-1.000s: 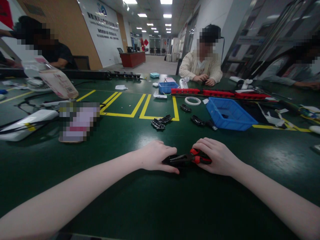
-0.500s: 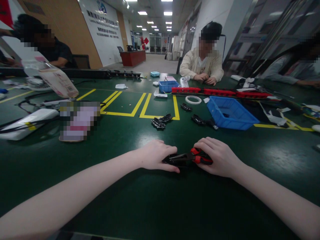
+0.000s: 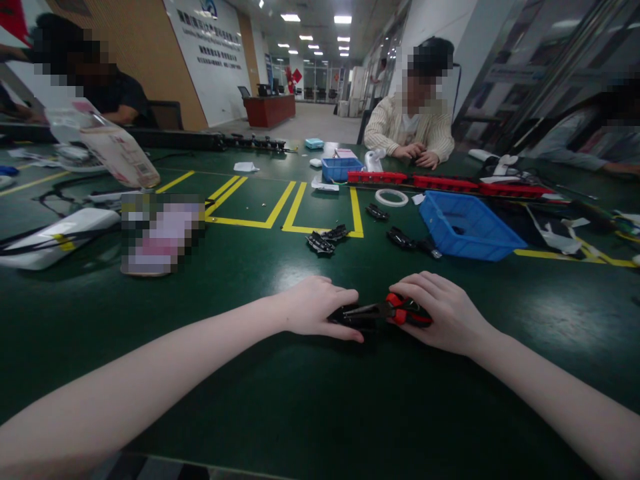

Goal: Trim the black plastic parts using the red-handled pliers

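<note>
Both my hands rest on the green table (image 3: 310, 400) near its front. My right hand (image 3: 443, 312) is wrapped round the red handles of a pair of pliers (image 3: 385, 311), whose dark jaws point left. My left hand (image 3: 317, 307) is curled over a small black part (image 3: 347, 316) at the jaws, its thumb lying along the table under it. The part is mostly hidden by my fingers.
Several black parts (image 3: 325, 239) lie beyond my hands, with two more (image 3: 407, 240) beside a blue bin (image 3: 467, 227). Yellow tape lines (image 3: 295, 210), a white tape ring (image 3: 391, 197), a smaller blue bin (image 3: 339, 169) and long red strips (image 3: 450, 182) lie farther back. People sit around the table.
My hands and the pliers have stayed put; my head has shifted a little, so the scene sits slightly lower and to the right.
</note>
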Motion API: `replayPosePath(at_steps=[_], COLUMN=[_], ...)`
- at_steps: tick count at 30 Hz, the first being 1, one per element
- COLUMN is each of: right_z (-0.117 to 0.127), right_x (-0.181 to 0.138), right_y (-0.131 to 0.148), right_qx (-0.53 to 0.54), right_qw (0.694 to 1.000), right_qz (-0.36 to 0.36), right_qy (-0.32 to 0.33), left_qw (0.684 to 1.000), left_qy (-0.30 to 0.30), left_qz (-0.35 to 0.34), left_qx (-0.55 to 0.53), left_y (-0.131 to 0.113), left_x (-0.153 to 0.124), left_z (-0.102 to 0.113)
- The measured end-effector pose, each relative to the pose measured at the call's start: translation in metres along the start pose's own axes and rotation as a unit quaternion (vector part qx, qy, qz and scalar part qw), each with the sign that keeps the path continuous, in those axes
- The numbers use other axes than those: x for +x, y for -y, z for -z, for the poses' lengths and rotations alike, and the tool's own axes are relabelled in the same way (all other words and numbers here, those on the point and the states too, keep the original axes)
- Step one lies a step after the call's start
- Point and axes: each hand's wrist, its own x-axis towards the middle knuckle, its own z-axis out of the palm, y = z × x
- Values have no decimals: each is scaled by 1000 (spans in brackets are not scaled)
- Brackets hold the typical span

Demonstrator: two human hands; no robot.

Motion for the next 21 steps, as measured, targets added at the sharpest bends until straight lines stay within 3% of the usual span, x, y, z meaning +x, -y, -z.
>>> replayPosePath(at_steps=[21], right_z=[2], right_x=[-1], right_y=[-1], right_qx=[44], right_qw=[999], right_qz=[-24], right_qy=[16], left_qw=[1000], left_qy=[-3], left_qz=[4], left_qx=[3], left_y=[0], left_x=[0], left_z=[0])
